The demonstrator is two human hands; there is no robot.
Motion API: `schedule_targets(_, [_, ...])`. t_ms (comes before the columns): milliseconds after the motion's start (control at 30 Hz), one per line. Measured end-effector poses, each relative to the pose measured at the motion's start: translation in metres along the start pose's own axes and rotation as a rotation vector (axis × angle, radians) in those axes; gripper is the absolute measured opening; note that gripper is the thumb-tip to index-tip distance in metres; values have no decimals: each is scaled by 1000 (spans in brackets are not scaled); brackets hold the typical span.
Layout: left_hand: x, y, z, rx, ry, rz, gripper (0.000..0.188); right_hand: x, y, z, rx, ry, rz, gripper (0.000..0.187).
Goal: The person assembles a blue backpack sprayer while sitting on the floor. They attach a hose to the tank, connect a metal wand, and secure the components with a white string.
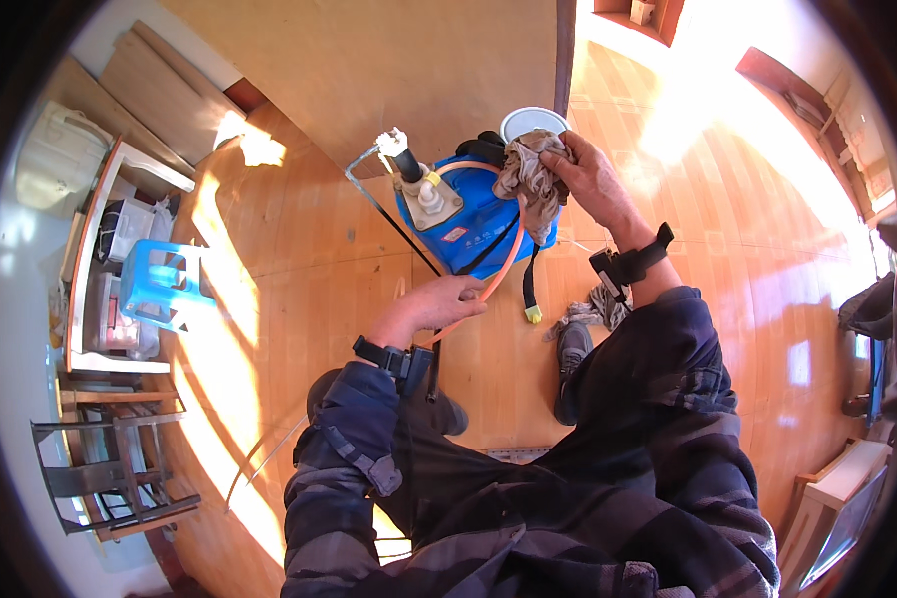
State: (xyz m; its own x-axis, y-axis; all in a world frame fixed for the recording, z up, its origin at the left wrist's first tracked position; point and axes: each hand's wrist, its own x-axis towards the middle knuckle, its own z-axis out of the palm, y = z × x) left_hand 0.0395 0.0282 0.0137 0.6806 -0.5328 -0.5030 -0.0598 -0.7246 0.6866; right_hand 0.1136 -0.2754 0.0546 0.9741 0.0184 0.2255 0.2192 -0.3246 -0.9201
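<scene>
A blue backpack sprayer (448, 237) stands on the floor before me, its pump with a black top (402, 162) rising at the left. An orange hose (517, 245) curves from the sprayer, down past my left hand. My left hand (436, 303) is closed on this hose, lower down, with its fingertips bent around it. With my right hand (590, 179) I grip a crumpled grey-brown rag (538, 174), bunched against the hose at the sprayer's upper right. The rag hides that part of the hose. A black strap (529, 284) with a yellow-green end hangs from the sprayer.
A round white lid or basin (533, 120) lies behind the rag. Another rag (598, 311) is by my right shoe (572, 349). At the left stand a blue plastic stool (161, 283) and a folded chair (109, 468). A large tan panel (388, 60) rises behind the sprayer.
</scene>
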Motion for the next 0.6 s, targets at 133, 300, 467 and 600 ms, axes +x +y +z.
schedule_targets(133, [7, 3, -4, -56, -139, -3, 38, 14, -2, 26, -209, 107, -97, 30])
schedule_targets(300, [-24, 5, -26, -295, -127, 52, 28, 18, -7, 60, -365, 144, -117, 28])
schedule_targets(467, [-53, -4, -30, -252, -163, 38, 29, 6, -12, 97, -383, -129, -233, 27])
schedule_targets(600, [-62, -7, -29, -198, -134, 48, 31, -10, -17, 132, -117, -441, -199, 29])
